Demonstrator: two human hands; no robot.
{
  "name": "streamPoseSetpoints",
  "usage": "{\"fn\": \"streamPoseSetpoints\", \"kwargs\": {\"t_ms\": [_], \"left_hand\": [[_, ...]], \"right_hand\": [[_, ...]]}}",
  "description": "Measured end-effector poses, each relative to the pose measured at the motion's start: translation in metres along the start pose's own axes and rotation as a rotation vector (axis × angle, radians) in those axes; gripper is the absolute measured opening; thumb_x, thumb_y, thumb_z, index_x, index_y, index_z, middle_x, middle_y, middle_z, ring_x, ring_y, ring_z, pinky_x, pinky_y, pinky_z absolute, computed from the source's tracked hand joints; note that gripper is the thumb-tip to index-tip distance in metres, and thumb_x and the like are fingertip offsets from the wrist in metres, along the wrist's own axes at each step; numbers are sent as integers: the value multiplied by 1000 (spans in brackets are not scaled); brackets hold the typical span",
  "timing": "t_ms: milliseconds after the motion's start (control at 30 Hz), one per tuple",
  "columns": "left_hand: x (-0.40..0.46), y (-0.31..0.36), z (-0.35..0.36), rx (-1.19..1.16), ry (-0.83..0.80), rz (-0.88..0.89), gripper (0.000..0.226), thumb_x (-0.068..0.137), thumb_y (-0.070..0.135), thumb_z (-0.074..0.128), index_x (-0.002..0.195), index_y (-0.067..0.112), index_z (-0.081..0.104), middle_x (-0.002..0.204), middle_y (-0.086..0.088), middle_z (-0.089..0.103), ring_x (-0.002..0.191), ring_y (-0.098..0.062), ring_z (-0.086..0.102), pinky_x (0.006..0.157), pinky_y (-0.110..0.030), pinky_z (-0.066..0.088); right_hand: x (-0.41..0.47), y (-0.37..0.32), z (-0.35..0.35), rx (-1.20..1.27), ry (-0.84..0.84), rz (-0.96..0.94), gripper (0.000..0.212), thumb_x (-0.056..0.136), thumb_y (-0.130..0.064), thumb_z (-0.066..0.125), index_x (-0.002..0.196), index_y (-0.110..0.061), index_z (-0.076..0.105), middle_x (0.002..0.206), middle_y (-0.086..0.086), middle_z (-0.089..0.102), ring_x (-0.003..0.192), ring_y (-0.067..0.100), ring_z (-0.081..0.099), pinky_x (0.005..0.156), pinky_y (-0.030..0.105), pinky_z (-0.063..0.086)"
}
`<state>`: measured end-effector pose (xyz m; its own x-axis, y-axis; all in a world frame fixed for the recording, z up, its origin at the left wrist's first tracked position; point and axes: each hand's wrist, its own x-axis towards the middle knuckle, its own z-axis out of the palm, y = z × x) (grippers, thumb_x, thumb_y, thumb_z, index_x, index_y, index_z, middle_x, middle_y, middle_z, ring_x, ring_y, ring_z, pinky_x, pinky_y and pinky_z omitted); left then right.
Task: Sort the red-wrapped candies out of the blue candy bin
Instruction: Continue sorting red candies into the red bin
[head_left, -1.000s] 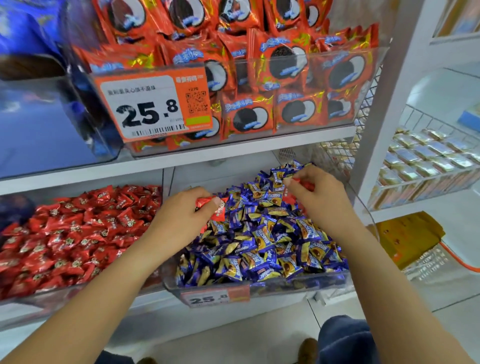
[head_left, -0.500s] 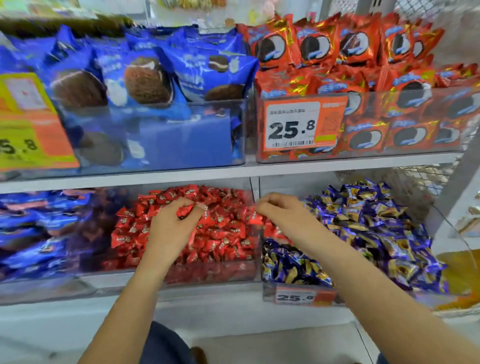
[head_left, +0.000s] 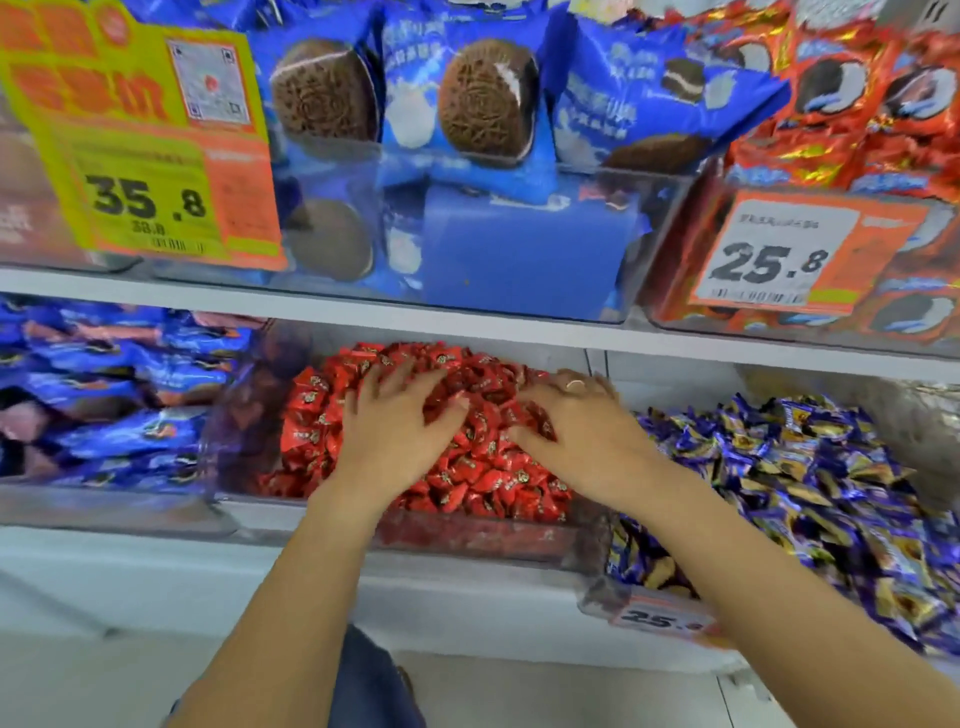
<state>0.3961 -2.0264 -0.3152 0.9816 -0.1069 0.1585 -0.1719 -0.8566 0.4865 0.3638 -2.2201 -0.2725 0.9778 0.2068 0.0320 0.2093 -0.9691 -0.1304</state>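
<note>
A clear bin heaped with red-wrapped candies (head_left: 483, 478) sits on the lower shelf at centre. To its right stands the bin of blue-and-gold wrapped candies (head_left: 810, 483). My left hand (head_left: 395, 431) lies flat on the red heap with fingers spread and nothing held. My right hand (head_left: 576, 431), a ring on one finger, also rests palm down on the red candies, fingers apart. Both hands are over the red bin, left of the blue bin. No red candy shows among the blue ones from here.
The upper shelf (head_left: 467, 317) overhangs the bins, carrying blue cookie packs (head_left: 478, 104) and red-orange cookie packs (head_left: 857, 104) with price tags. Blue packets (head_left: 104, 395) fill the bin at lower left. A price tag (head_left: 660, 618) juts from the blue bin's front.
Both hands moved left from the blue candy bin to the red bin. The red candies they pinched earlier are no longer held; the fingers have spread flat on the red heap.
</note>
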Motion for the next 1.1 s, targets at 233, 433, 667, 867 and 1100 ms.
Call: {"fn": "streamPoseSetpoints", "kwargs": {"t_ms": [233, 433, 667, 867, 1100], "left_hand": [[3, 60, 51, 304, -384, 218, 78, 85, 72, 37, 150, 43, 6, 161, -2, -9, 144, -37, -17, 112, -62, -9], [22, 26, 42, 538, -316, 141, 65, 91, 67, 25, 149, 44, 9, 160, -2, -13, 142, -44, -17, 110, -65, -12], [35, -34, 11, 528, -311, -127, 77, 82, 81, 21, 149, 47, 1, 159, -1, -18, 143, -45, -11, 113, -61, -10], [35, 10, 35, 234, -412, -139, 82, 77, 87, 18, 148, 50, 0, 160, 0, -15, 141, -45, -17, 115, -58, -9], [25, 21, 21, 227, -299, 25, 61, 91, 69, 22, 146, 43, 29, 160, 0, 14, 145, -38, 6, 118, -53, 4]], "right_hand": [[-36, 19, 22, 187, 145, 65, 73, 93, -23, 53, 152, -14, 11, 159, 6, 11, 147, 18, 4, 112, 20, 0], [-36, 25, 23, 216, 135, 40, 67, 96, -19, 46, 152, -16, 9, 160, 2, 8, 147, 15, 0, 111, 17, -4], [-36, 24, 25, 214, 170, 42, 64, 96, -14, 44, 152, -16, 14, 160, 3, 7, 147, 17, 0, 111, 20, -1], [-36, 22, 26, 225, 170, 42, 60, 95, -16, 45, 150, -22, 23, 160, 3, 4, 147, 19, -2, 113, 24, 5], [-75, 48, 9, 334, 248, -41, 41, 93, -33, 51, 132, -19, 56, 144, 2, 44, 136, 16, 33, 110, 23, 20]]}}
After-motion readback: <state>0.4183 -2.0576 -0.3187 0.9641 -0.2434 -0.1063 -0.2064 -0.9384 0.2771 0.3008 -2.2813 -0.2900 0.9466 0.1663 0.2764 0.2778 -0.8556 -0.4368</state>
